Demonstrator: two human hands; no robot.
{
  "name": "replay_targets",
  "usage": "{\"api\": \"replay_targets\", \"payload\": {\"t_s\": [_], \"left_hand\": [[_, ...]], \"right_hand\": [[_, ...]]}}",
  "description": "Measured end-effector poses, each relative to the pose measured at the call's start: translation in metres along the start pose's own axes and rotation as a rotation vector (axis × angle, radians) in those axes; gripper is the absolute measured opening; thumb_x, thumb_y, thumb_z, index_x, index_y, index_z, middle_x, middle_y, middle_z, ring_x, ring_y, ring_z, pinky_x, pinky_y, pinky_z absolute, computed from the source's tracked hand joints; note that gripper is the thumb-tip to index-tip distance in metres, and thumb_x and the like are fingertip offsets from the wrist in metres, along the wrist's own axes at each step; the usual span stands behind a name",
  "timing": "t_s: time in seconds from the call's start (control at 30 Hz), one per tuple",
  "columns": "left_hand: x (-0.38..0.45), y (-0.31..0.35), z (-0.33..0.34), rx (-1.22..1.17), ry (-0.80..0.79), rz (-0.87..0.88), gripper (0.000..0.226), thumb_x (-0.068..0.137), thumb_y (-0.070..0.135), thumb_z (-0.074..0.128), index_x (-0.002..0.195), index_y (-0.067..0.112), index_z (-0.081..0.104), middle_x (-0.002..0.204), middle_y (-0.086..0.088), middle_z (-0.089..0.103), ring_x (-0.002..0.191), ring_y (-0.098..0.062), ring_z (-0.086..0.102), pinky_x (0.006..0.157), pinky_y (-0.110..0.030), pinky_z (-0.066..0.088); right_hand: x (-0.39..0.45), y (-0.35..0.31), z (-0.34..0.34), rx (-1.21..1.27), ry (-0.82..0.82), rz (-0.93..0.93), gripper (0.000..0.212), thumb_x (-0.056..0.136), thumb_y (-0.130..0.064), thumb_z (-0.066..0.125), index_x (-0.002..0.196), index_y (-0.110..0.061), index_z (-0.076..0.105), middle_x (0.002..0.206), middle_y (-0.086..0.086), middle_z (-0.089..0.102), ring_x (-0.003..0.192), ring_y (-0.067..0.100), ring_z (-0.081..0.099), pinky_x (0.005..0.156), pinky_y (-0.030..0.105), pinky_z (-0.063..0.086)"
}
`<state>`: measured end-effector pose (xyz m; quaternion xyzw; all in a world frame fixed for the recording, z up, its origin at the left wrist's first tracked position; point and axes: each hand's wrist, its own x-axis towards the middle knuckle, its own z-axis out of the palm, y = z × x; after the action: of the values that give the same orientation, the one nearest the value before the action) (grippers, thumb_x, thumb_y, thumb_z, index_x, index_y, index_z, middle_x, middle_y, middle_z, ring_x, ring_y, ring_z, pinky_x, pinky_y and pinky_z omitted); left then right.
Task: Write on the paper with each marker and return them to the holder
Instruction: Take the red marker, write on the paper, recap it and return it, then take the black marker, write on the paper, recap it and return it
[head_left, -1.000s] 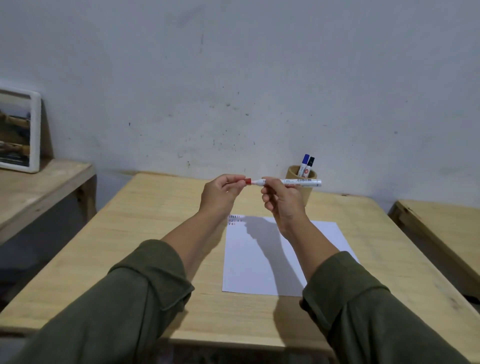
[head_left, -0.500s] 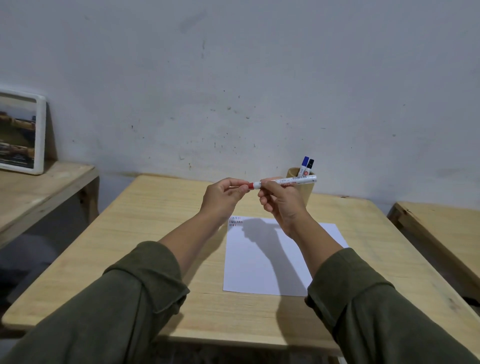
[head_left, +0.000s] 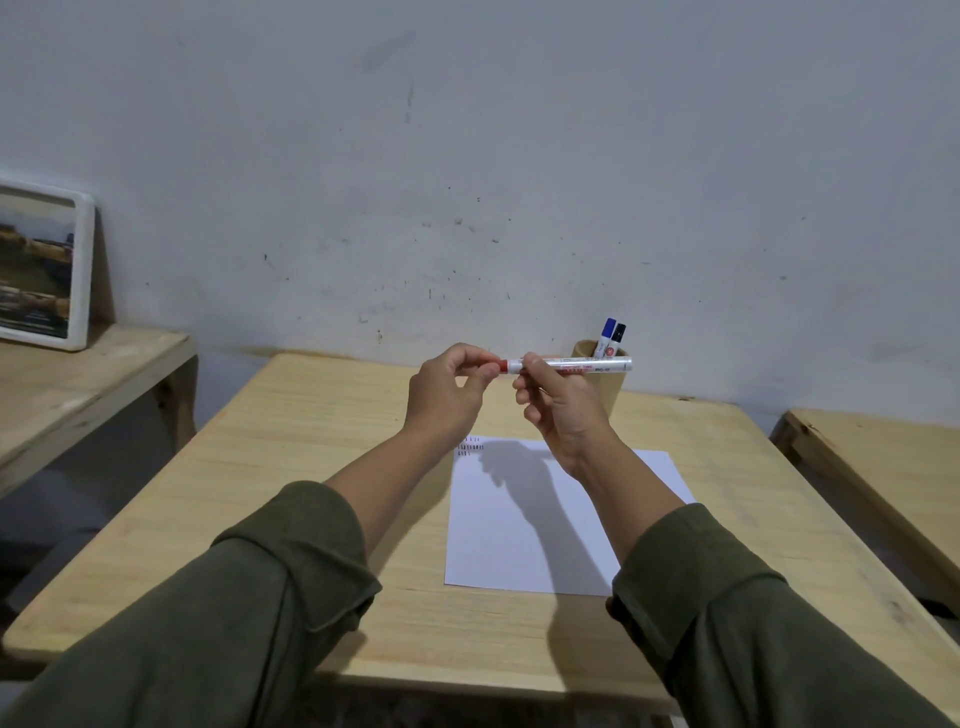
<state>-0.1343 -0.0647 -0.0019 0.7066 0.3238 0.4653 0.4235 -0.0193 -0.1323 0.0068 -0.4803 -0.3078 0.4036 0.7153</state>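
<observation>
**Red cap meets white barrel above the desk**

Red marker (head_left: 569, 365) is held level over the far end of the paper (head_left: 540, 525). The right hand (head_left: 563, 410) grips its barrel; the left hand (head_left: 449, 395) pinches the cap end. Whether capping or uncapping, the move should run straight along the barrel. Blue and black markers stand in the holder (head_left: 602, 387), far right.
</observation>
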Motion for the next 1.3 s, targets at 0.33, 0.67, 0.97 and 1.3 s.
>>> {"api": "replay_targets", "payload": {"t_s": [0.33,0.67,0.97,1.3], "left_hand": [[0.035,0.016,-0.014,-0.136,0.05,-0.048,0.016,0.09,0.018,0.053,0.09,0.032,0.062,0.095,0.007,0.067,0.095,-0.011,0.053,0.084,-0.024,0.041],[0.074,0.055,0.055,-0.192,-0.137,0.03,0.023,0.092,0.021,0.051,0.107,0.033,0.064,0.097,0.01,0.068,0.103,-0.009,0.058,0.092,-0.023,0.042],[0.096,-0.003,0.119,0.152,-0.213,-0.097,0.063,0.082,0.031,0.065,0.137,0.02,0.038,0.138,0.002,0.048,0.129,-0.016,0.041,0.099,-0.026,0.032],[0.115,-0.033,0.156,0.246,-0.392,-0.208,0.11,0.06,0.05,0.078,0.146,0.017,0.018,0.154,-0.003,0.025,0.141,-0.021,0.023,0.113,-0.044,0.027]], "right_hand": [[-0.007,-0.025,-0.02,0.078,0.09,-0.076,0.008,0.082,-0.005,0.067,0.079,-0.008,0.061,0.065,0.0,0.064,0.06,0.013,0.066,0.057,0.019,0.054],[0.014,-0.045,-0.053,-0.563,-0.071,-0.062,0.011,0.088,-0.013,0.062,0.097,-0.01,0.065,0.079,0.002,0.064,0.067,0.012,0.057,0.065,0.02,0.046],[0.084,-0.084,-0.107,-0.67,0.242,-0.165,0.033,0.086,-0.009,0.059,0.111,-0.028,0.049,0.087,0.011,0.064,0.066,0.008,0.061,0.052,0.019,0.044],[0.14,-0.063,-0.132,-0.797,0.38,-0.147,0.022,0.091,-0.03,0.052,0.097,-0.01,0.057,0.096,0.008,0.068,0.083,0.019,0.068,0.083,0.043,0.053]]}}
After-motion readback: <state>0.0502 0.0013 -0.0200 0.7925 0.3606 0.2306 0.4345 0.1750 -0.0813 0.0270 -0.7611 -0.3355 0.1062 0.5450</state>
